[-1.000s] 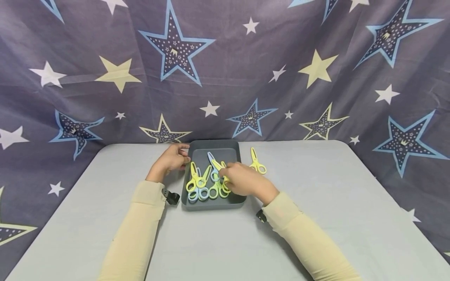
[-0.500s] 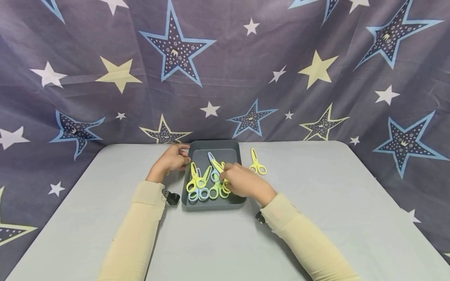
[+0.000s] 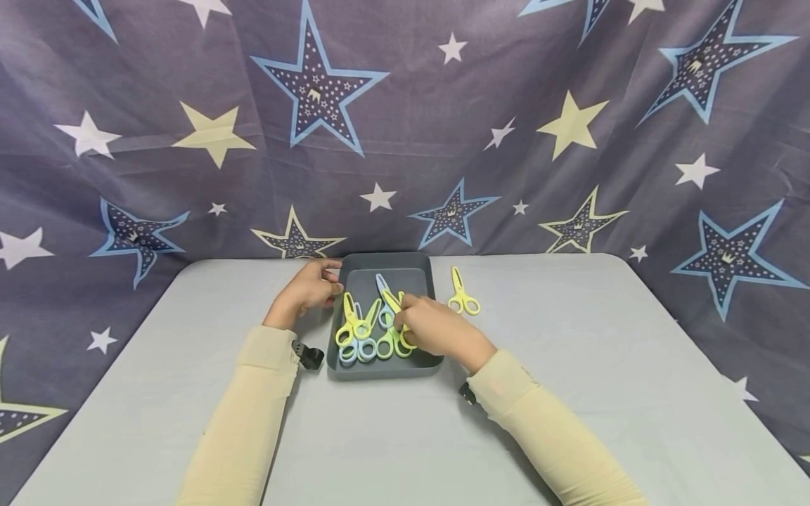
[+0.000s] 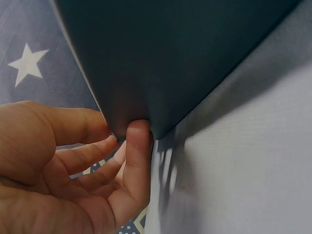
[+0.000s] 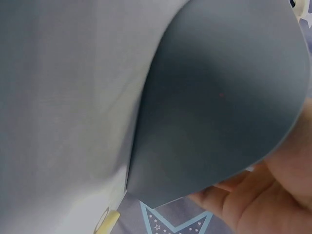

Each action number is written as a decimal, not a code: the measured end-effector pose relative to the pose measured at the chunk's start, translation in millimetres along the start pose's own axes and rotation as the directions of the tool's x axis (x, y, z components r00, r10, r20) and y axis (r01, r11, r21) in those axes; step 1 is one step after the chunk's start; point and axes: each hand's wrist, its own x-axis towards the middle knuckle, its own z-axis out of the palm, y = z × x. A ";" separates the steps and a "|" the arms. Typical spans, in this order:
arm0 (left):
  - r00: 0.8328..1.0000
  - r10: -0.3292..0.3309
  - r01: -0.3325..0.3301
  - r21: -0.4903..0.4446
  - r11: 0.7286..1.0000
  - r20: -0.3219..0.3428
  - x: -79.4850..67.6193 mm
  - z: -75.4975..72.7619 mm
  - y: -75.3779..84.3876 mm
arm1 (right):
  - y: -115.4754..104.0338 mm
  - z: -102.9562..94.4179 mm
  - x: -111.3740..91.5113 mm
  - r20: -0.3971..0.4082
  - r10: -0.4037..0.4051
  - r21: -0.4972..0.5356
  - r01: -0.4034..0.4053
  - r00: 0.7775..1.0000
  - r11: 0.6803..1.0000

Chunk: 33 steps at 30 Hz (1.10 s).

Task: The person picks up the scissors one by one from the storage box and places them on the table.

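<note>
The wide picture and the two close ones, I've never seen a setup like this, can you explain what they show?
There's no robot here, just a person's two bare hands. The wide picture comes from a camera worn on the head, looking forward and down; the close ones come from cameras on each wrist. On the pale gray table sits a dark gray tray with jumbled scissors in yellow, green and light blue; a loose yellow pair lies beside it on the right. The left hand holds the tray's far left corner. The right hand seems to pinch yellow scissors inside the tray, though its fingers hide part of them. Behind hangs a star-patterned cloth.
</note>
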 end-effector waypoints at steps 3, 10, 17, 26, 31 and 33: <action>1.000 -0.003 0.003 0.007 1.000 0.001 0.2 -0.3 -0.1 | -0.3 0.5 0.3 0.012 0.010 0.004 -0.010 1.000 1.000; 1.000 -0.006 0.006 0.004 1.000 0.007 0.5 -0.7 -0.2 | -2.7 -0.5 -0.3 0.020 0.025 0.010 -0.026 0.999 1.000; 1.000 -0.010 0.010 0.007 1.000 0.005 0.9 -0.4 -0.6 | -2.8 0.9 -1.0 0.014 0.018 -0.010 -0.018 1.000 1.000; 1.000 -0.011 0.011 0.005 1.000 0.003 -0.1 -0.3 0.1 | -4.0 3.3 -0.1 -0.004 0.016 -0.050 -0.016 1.000 0.999; 1.000 -0.016 0.016 -0.001 1.000 0.005 -0.9 0.1 1.8 | -4.0 4.4 0.1 -0.017 0.007 -0.072 -0.008 1.000 0.997; 1.000 -0.014 0.014 0.002 1.000 0.005 -1.2 0.2 2.3 | -3.9 4.9 0.0 -0.021 0.002 -0.071 -0.004 1.000 0.997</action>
